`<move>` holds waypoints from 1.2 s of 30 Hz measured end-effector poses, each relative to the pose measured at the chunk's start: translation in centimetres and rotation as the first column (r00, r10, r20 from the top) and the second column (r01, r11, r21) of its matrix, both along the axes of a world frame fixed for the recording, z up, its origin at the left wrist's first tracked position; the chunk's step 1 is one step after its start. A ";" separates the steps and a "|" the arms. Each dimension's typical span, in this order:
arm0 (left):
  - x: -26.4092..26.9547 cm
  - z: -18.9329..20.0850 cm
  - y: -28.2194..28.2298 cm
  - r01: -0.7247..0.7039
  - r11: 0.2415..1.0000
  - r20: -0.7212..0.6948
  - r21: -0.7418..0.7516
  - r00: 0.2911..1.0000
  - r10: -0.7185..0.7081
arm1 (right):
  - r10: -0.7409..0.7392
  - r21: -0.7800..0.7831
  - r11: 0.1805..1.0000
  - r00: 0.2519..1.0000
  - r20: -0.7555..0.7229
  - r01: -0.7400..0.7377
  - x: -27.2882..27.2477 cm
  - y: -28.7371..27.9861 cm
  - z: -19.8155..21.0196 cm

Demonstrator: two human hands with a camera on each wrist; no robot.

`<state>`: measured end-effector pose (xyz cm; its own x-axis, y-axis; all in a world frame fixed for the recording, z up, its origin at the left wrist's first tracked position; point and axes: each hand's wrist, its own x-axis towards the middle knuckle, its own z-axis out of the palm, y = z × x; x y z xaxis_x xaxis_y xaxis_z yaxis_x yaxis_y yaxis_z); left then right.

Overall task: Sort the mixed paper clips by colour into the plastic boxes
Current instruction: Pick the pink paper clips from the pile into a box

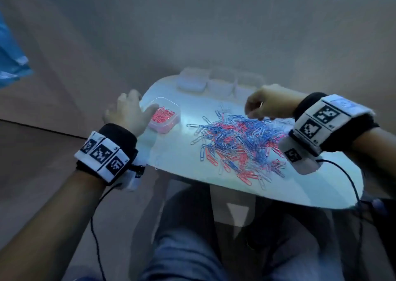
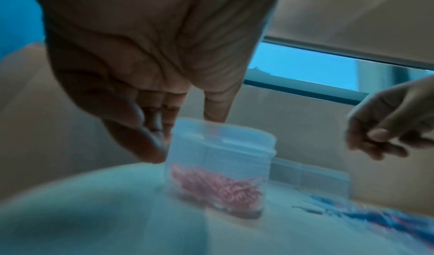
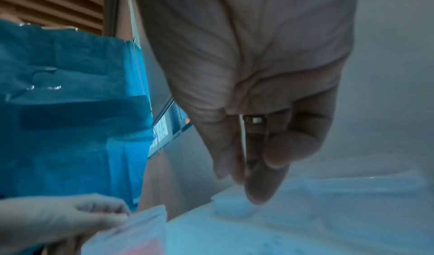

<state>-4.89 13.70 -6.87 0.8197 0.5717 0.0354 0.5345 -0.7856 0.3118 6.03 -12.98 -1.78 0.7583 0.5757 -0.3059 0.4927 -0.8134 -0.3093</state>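
A mixed pile of blue, red and white paper clips point(image 1: 240, 143) lies on the white table point(image 1: 177, 158). At the table's left stands a clear plastic box point(image 1: 165, 118) point(image 2: 220, 166) with red clips in it. My left hand point(image 1: 137, 107) point(image 2: 178, 129) is beside this box with fingers spread; its thumb touches the box's left rim. My right hand point(image 1: 255, 113) point(image 3: 253, 181) hovers over the pile's far edge. Its fingers point down, loosely bent, and I see no clip between them.
Three more clear boxes point(image 1: 220, 83) stand in a row at the table's far edge; what they hold is too blurred to tell. Cables run from both wristbands. My legs are under the table's near edge. A blue sheet point(image 3: 70, 110) hangs to the left.
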 end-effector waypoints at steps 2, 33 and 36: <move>-1.2 1.0 -2.7 0.066 0.993 0.129 0.094 0.989 -0.078 | 0.085 -0.127 0.988 0.996 0.014 -0.083 -1.8 -1.7 -0.9; -0.2 -2.5 -16.0 0.646 0.685 -0.095 -0.336 0.700 -0.708 | -0.194 0.145 0.973 0.978 0.071 0.182 -7.6 -6.4 -8.2; -0.2 -2.5 -16.5 0.666 0.686 -0.086 -0.293 0.697 -0.712 | -0.230 0.168 0.962 0.971 0.068 0.216 -7.6 -7.0 -7.9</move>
<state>-5.05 -2.83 -9.39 0.9610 -0.1864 -0.2044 -0.0671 -0.8738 0.4816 -1.61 -19.97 -9.69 0.8925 0.4245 -0.1527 0.3345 -0.8498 -0.4074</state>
